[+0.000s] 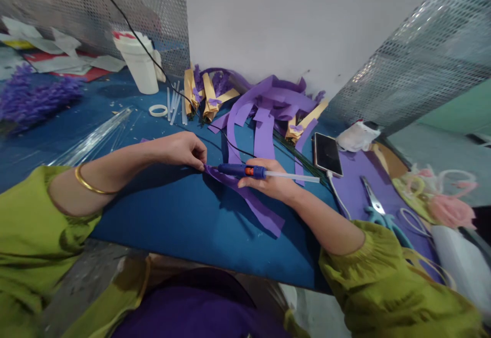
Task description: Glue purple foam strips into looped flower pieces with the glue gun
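On the blue table (172, 220), right hand (274, 182) closed around glue gun (245, 171), lying crosswise, nozzle pointing left at purple paper strip (249, 202), left hand (184, 150) pinching the strip's end, phone (328, 154) near right, bare tabletop toward the near edge.

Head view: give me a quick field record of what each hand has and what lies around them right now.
left hand: pinches the end of the purple paper strip
right hand: grips the blue glue gun, nozzle aimed at the pinched end
glue stick: juts from the gun's rear
surface: blue table
behind hands: pile of purple strips, black cord
right side: phone, scissors
far left: white cup, tape ring
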Demonstrator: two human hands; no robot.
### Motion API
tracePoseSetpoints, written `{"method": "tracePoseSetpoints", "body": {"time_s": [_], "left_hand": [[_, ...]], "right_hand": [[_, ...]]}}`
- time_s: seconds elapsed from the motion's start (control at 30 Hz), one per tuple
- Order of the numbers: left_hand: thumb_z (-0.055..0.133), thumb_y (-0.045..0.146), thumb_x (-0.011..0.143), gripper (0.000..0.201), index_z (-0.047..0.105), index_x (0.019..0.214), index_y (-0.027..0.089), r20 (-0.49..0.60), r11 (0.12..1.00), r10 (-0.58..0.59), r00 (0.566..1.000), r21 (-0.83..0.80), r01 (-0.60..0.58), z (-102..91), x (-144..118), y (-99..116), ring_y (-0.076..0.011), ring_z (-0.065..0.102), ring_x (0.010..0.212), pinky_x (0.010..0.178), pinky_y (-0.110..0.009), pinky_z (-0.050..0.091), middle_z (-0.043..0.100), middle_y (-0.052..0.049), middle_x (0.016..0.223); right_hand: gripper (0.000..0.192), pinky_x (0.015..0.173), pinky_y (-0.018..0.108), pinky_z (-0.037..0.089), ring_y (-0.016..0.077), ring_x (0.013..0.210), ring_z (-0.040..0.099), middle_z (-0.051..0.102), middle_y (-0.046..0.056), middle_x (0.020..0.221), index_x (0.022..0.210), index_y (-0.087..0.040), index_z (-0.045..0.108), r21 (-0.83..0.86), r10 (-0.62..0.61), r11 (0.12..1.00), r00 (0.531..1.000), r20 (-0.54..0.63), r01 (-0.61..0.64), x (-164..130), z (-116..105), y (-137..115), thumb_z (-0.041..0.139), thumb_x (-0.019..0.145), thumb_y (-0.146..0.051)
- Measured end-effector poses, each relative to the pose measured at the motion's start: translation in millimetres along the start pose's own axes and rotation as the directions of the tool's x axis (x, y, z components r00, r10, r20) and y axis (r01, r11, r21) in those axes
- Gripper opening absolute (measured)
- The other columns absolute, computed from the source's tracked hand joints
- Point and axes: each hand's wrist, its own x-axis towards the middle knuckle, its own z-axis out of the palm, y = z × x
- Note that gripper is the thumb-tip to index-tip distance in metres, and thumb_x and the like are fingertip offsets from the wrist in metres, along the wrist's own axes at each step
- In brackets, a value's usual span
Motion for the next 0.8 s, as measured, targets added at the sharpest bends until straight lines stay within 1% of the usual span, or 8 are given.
{"method": "tracePoseSetpoints", "body": {"time_s": [0.13, 0.5, 0.63, 0.8], "left_hand": [[0.069, 0.037, 0.07, 0.021, 0.076, 0.077, 0.018, 0.016, 1.0, 0.004, 1.0, 0.019, -0.004, -2.2, 0.1, -1.5, -0.0135, 0.06, 0.067, 0.06, -0.022, 0.04, 0.071, 0.0, 0.07], [0.07, 0.036, 0.072, 0.019, 0.076, 0.076, 0.018, 0.027, 0.999, 0.022, 0.999, 0.025, -0.023, -8.4, -2.0, -5.0, -0.011, 0.054, 0.06, 0.059, -0.022, 0.037, 0.067, 0.002, 0.065], [0.069, 0.035, 0.072, 0.019, 0.076, 0.078, 0.018, 0.033, 0.999, 0.01, 0.999, 0.048, -0.012, -10.1, -2.5, -5.9, -0.0115, 0.055, 0.061, 0.06, -0.022, 0.037, 0.068, 0.001, 0.068], [0.069, 0.035, 0.073, 0.019, 0.076, 0.078, 0.018, 0.045, 0.997, 0.023, 0.999, 0.072, -0.026, -12.4, -2.9, -8.5, -0.0126, 0.057, 0.065, 0.061, -0.022, 0.038, 0.069, 0.001, 0.07]], "right_hand": [[0.058, 0.054, 0.026, 0.027, 0.0099, 0.058, 0.037, 0.043, -0.005, 0.059, 0.058, -0.019, 0.043, 0.02, 0.02, 1.0, 1.0, -0.001, -0.02, 0.1, 0.4, -0.3, 0.074, 0.069, -0.067], [0.057, 0.056, 0.026, 0.029, 0.01, 0.058, 0.039, 0.047, -0.004, 0.061, 0.06, -0.019, 0.048, -0.017, 0.027, 1.0, 1.0, 0.011, -0.027, 0.3, -0.6, 1.2, 0.073, 0.069, -0.069], [0.058, 0.056, 0.025, 0.03, 0.0102, 0.058, 0.04, 0.048, -0.004, 0.06, 0.061, -0.019, 0.05, -0.026, 0.04, 0.999, 0.999, 0.017, -0.039, 0.6, -1.3, 0.2, 0.07, 0.068, -0.072], [0.059, 0.056, 0.025, 0.03, 0.0101, 0.058, 0.039, 0.047, -0.004, 0.06, 0.061, -0.019, 0.05, -0.043, 0.054, 0.998, 0.998, 0.025, -0.053, 0.5, -2.2, -1.5, 0.069, 0.068, -0.074]]}}
